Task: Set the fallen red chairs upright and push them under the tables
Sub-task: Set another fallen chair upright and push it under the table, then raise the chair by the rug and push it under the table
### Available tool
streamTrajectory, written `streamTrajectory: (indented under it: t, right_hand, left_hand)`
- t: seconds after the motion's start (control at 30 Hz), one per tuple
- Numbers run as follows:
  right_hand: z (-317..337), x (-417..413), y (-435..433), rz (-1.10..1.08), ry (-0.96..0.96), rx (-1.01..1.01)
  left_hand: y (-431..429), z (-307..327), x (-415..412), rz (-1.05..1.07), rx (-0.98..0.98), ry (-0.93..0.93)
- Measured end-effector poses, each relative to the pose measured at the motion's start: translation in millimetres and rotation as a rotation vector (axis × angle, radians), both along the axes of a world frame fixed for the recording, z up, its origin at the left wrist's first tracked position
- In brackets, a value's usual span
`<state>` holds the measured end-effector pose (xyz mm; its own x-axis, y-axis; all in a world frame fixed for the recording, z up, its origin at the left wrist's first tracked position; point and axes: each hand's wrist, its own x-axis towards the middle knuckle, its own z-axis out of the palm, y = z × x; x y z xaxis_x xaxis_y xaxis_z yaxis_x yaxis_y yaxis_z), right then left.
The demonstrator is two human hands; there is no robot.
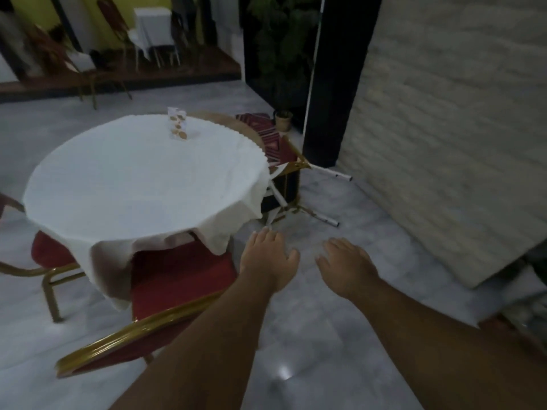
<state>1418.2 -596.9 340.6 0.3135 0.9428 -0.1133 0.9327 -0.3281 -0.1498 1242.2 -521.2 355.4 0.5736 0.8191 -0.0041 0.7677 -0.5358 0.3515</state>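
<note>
A red chair with a gold frame [281, 149] lies on its side to the right of the round table [142, 179], its white-tipped legs pointing toward the wall. An upright red chair [183, 279] stands at the table's near edge, its seat partly under the white cloth. Another red chair [47, 253] stands at the left edge. My left hand [268, 260] and my right hand [346, 266] are stretched out over the floor, fingers apart, holding nothing. Both hands are short of the fallen chair's legs.
A card stand [177, 124] stands on the table. A pale brick wall [458, 128] and a black pillar [334, 84] close the right side. A small potted plant [283, 119] sits behind the fallen chair. More chairs and a table [154, 28] stand far back.
</note>
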Motion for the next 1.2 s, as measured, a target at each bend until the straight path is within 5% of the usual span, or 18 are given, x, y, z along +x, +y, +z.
streamTrajectory:
  t: [0.33,0.9,1.2]
  right_hand:
    - [25,214,21,-0.098,-0.012,-0.084]
    - [6,468,247,-0.243,0.04,-0.092]
    - [-16,649,350,-0.145,0.018,-0.182]
  left_hand:
    - [48,15,217,-0.066,-0.101,0.1]
    - [291,-6,496,-0.205,-0.177,0.197]
    - [382,-39,671,-0.071,-0.199,0.167]
